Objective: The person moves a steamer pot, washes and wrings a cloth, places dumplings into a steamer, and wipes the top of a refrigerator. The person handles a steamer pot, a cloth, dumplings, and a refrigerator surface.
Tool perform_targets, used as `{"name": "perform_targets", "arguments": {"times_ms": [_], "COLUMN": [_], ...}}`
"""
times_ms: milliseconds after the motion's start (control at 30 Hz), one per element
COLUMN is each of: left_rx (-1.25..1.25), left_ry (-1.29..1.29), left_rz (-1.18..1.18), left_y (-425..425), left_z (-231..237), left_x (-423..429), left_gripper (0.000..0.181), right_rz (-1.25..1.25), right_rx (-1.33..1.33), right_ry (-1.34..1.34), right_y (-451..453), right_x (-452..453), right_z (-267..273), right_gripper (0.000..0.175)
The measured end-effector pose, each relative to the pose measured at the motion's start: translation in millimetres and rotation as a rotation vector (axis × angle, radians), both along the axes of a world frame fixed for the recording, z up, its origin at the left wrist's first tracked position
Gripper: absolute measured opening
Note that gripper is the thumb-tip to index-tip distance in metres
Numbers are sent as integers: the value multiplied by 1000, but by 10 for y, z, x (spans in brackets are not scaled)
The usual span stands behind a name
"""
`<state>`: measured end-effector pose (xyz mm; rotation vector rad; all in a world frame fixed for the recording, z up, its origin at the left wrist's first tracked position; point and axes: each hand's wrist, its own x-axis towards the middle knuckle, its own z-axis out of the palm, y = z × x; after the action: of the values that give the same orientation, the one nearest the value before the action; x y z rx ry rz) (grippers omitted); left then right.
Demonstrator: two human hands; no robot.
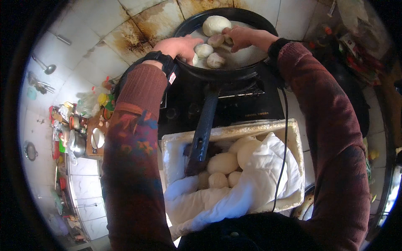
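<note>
Both my hands are over a black frying pan [251, 59] with round white buns or dough balls. My left hand [179, 47] is at the pan's left rim, fingers reaching inside; a partly hidden ball [195, 59] lies by its thumb. My right hand [241, 37] reaches in from the right, with a pale small ball [228, 40] between thumb and fingers. Between my hands are small balls [203, 50], another [215, 60] nearer me, and one [215, 40] beside my right fingers. A large bun [216, 25] sits at the far side.
The pan's dark handle [204, 125] extends over a white foam box [227, 128]. Inside, several pale buns [223, 163] lie in white cloth [267, 169]. Beneath the pan is a black cooktop [251, 106]. A black cable [284, 150] crosses the box. Stained wall tiles [138, 37] rise behind.
</note>
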<state>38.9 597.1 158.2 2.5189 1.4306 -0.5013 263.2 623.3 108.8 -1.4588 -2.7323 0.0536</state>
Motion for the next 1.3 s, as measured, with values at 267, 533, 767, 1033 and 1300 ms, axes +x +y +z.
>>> {"name": "perform_targets", "arguments": {"times_ms": [267,533,767,1033,1300], "left_rx": [85,-127,35,25,46], "left_ry": [-23,-117,-36,-309,-1065], "left_rz": [-25,-154,-141,-133,187], "left_y": [81,125,-14,61,-284], "left_z": [-204,-190,-209,-260,424], "left_x": [31,112,96,62,-228], "left_gripper": [95,98,86,60,49], "right_rz": [-57,-119,-188,-275,-69], "right_rx": [-28,4,28,-475,-678], "right_ry": [-61,-199,8,482,620], "right_y": [-106,-239,-78,-399,-604], "right_x": [-132,-468,-371,16,31], "right_z": [235,158,-46,347,331], "right_gripper": [51,70,52,50,58]}}
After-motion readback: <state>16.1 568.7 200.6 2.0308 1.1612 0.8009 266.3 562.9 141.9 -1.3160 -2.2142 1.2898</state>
